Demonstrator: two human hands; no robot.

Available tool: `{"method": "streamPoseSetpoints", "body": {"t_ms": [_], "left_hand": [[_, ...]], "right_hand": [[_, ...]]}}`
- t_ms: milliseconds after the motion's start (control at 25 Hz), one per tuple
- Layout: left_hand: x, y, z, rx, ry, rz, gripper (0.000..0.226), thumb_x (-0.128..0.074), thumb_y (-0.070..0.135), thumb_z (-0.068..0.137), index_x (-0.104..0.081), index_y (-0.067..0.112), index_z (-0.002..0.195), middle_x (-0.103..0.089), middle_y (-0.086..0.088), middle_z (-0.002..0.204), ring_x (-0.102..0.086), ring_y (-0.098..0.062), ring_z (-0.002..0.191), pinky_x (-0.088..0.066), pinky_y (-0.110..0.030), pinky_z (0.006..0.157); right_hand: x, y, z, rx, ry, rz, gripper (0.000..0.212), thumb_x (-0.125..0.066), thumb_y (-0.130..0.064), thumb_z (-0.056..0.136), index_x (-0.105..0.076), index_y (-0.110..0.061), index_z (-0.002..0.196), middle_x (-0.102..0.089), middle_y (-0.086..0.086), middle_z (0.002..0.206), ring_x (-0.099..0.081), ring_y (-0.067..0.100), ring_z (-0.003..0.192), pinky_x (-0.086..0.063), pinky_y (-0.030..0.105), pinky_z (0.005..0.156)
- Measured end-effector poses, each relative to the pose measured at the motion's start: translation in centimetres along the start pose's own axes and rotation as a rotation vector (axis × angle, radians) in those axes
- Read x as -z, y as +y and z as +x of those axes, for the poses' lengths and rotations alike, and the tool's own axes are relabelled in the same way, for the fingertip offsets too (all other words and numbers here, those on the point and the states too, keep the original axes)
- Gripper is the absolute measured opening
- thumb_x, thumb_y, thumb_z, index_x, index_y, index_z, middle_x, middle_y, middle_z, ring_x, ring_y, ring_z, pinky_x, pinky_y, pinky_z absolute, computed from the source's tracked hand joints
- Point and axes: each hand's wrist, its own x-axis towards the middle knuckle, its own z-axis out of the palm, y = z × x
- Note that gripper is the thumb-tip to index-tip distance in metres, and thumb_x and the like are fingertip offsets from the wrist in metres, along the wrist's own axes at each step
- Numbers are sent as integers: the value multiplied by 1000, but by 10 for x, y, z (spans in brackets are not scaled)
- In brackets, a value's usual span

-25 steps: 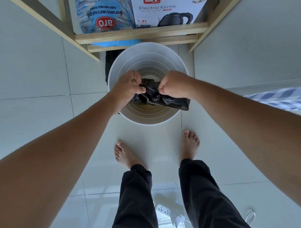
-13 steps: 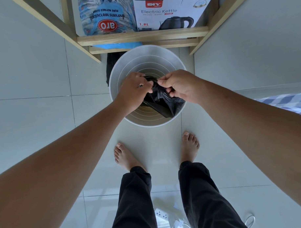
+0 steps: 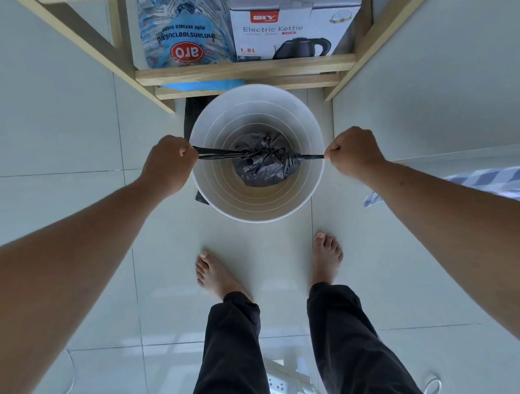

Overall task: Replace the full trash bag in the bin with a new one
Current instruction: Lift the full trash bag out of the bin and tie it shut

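A round white bin (image 3: 294, 209) stands on the tiled floor just beyond my bare feet. Inside it hangs a full black trash bag (image 3: 265, 167), knotted at its top. Two twisted ends of the bag stretch sideways from the knot across the bin's mouth. My left hand (image 3: 167, 161) is fisted on the left end, over the bin's left rim. My right hand (image 3: 354, 152) pinches the right end just past the right rim. Both ends are pulled taut.
A wooden shelf (image 3: 242, 69) stands right behind the bin, holding a blue sugar bag (image 3: 185, 34) and an electric kettle box (image 3: 294, 30). Something black (image 3: 192, 116) lies against the bin's left side. A white power strip (image 3: 278, 383) lies between my legs. Checked cloth (image 3: 488, 183) at right.
My hands were together over the bin, working the bag's top. They have moved apart to either side, drawing the two ends tight, and the bag has dropped lower in the bin.
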Motion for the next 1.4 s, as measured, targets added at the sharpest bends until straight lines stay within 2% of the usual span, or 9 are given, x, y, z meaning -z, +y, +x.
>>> {"method": "streamPoseSetpoints", "body": {"t_ms": [120,240,480,600,720,920,1040,1160,1400], "left_hand": [[2,29,-11,85,0,-514,39,-48,41,85,-70,10,92,-70,-10,91,-62,-28,86,-47,-37,77],[-6,56,-11,82,-79,-898,32,-50,38,97,-69,22,78,-79,-2,94,-72,-18,101,-46,-42,105],[-39,83,-4,127,-118,-937,21,-62,30,90,-69,12,97,-67,-3,85,-64,-12,96,-46,-47,105],[-38,74,-3,425,95,-1325,22,-47,3,89,-67,11,97,-64,-5,92,-63,-23,99,-57,-34,85],[-42,49,1,479,20,-1232,49,-29,-16,83,-64,2,113,-67,-11,108,-68,-28,107,-61,-39,84],[-46,22,2,555,-286,-1436,46,-25,-1,94,-49,-4,133,-66,-23,125,-69,-36,108,-59,-49,85],[-58,29,2,280,-342,-910,42,-41,-8,97,-49,2,136,-58,-12,138,-65,-27,115,-60,-37,87],[-72,59,4,5,-409,-581,42,-54,36,99,-51,18,137,-59,4,132,-55,-11,119,-43,-20,91],[-86,116,23,95,10,-801,34,-37,34,105,-66,20,115,-68,12,105,-60,-8,102,-42,-27,89]], "right_hand": [[-5,-13,-13,70,-80,89,19,-59,-7,88,-76,1,90,-73,14,83,-67,27,71,-57,31,69],[-5,-25,-25,130,-108,225,16,-64,-9,90,-74,-6,102,-69,7,84,-65,21,71,-56,26,67],[-2,-34,-34,98,-61,541,17,-71,-5,85,-74,-9,101,-73,15,85,-72,26,75,-62,33,74],[2,-34,-31,64,-34,611,16,-70,-4,84,-74,-9,98,-70,11,76,-67,20,68,-63,30,70],[7,-28,-25,50,-24,618,15,-69,-4,85,-73,-14,95,-68,3,72,-65,15,65,-61,25,66],[19,-9,-15,20,39,588,15,-68,-5,84,-73,-17,93,-66,1,74,-64,14,67,-62,29,69],[24,2,-12,-7,28,561,15,-69,-6,84,-74,-16,95,-67,3,76,-63,16,70,-62,33,73],[24,9,-11,2,7,547,16,-69,-7,84,-75,-14,97,-68,9,80,-64,18,74,-62,35,74],[16,19,-12,-10,-13,550,14,-70,-7,86,-75,-16,95,-70,7,81,-68,20,77,-63,35,74]]}}
